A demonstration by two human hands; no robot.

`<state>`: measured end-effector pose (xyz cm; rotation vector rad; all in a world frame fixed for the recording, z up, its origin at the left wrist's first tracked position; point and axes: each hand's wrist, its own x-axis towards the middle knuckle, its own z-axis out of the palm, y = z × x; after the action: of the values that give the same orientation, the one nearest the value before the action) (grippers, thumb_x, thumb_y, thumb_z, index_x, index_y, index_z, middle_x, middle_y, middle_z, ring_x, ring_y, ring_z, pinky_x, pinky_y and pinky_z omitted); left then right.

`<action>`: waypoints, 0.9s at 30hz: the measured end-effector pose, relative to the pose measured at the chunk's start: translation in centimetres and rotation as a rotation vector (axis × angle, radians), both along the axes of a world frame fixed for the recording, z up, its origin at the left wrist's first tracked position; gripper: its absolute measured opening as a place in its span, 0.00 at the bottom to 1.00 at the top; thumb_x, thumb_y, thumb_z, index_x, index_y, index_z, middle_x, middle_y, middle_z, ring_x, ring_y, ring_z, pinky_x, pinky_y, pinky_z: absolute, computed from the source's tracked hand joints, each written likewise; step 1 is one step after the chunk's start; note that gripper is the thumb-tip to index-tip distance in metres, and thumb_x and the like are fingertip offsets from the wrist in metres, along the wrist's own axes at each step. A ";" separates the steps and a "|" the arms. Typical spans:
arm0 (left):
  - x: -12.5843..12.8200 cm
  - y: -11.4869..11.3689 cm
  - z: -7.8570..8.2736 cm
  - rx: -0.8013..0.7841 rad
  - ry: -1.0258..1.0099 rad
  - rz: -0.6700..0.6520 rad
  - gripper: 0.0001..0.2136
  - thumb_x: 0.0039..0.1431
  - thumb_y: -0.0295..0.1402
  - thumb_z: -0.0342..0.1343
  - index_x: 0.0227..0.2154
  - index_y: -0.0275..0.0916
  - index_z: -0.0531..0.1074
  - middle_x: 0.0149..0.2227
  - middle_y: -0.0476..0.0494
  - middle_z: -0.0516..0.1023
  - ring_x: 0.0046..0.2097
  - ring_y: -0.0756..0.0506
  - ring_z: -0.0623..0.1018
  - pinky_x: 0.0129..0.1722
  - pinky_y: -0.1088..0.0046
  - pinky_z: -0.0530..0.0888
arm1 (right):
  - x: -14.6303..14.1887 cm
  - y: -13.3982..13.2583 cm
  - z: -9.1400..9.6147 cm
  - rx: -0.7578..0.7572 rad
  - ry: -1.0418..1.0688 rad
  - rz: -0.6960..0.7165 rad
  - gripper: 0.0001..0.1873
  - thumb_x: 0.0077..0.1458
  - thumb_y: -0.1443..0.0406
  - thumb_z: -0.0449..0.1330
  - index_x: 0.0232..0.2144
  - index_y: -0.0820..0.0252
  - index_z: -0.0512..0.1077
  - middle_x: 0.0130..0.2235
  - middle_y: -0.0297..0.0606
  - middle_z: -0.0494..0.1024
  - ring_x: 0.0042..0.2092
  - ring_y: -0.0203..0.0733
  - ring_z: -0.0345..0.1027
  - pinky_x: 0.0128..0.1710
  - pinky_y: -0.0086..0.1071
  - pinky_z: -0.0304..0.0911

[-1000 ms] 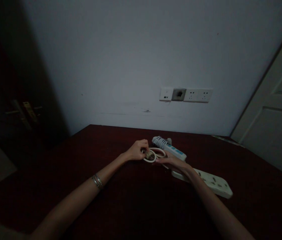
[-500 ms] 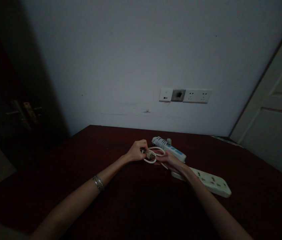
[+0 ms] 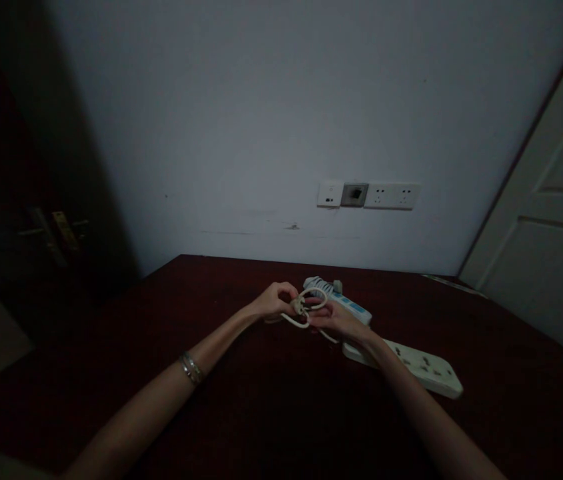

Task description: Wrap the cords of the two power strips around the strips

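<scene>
Between thumb and fingers, my left hand grips a pale plug. My right hand is closed on the white cord, which loops around the plug and between both hands. One end of the cord trails under my right hand toward a white power strip, partly covered by my right forearm. Just behind my right hand lies a second power strip, white and blue, with its grey cord bundled at the far end. My right fingertips are partly hidden by the loops.
The dark red tabletop reaches back to a pale wall. Wall sockets are mounted above its far edge. A white panelled door stands at the right, and a dark door with a brass-coloured lock is at the left.
The plug has turned in my left fingers and shows more clearly. The cord loops have shifted, with one now standing higher above my right fingers. Both power strips stay in place.
</scene>
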<state>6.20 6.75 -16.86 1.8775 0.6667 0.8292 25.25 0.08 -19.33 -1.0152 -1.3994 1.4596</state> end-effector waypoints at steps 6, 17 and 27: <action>-0.2 -0.8 0.9 -0.069 0.109 -0.098 0.12 0.38 0.31 0.64 0.27 0.33 0.68 0.29 0.47 0.75 0.31 0.50 0.73 0.32 0.74 0.68 | 1.5 0.2 2.3 0.339 -0.014 -0.524 0.25 0.34 0.61 0.66 0.39 0.58 0.67 0.36 0.37 0.72 0.37 0.42 0.67 0.40 0.36 0.63; 1.0 -3.4 2.4 0.259 0.345 0.207 0.10 0.42 0.37 0.59 0.25 0.33 0.73 0.21 0.50 0.69 0.25 0.51 0.67 0.24 0.77 0.59 | -0.2 -2.4 5.3 0.843 -0.700 -0.245 0.12 0.48 0.62 0.61 0.37 0.56 0.73 0.39 0.39 0.74 0.43 0.44 0.65 0.45 0.38 0.58; 0.9 -4.6 3.5 0.404 0.364 0.084 0.14 0.45 0.40 0.60 0.31 0.35 0.72 0.28 0.49 0.73 0.30 0.50 0.70 0.28 0.77 0.62 | 0.5 -2.0 8.3 0.652 -0.767 0.023 0.12 0.44 0.67 0.61 0.36 0.61 0.74 0.35 0.36 0.77 0.36 0.40 0.69 0.37 0.31 0.60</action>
<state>7.11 2.19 -13.40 2.4151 0.8523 0.7184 25.79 -1.90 -11.04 -1.1515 -2.2271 0.5125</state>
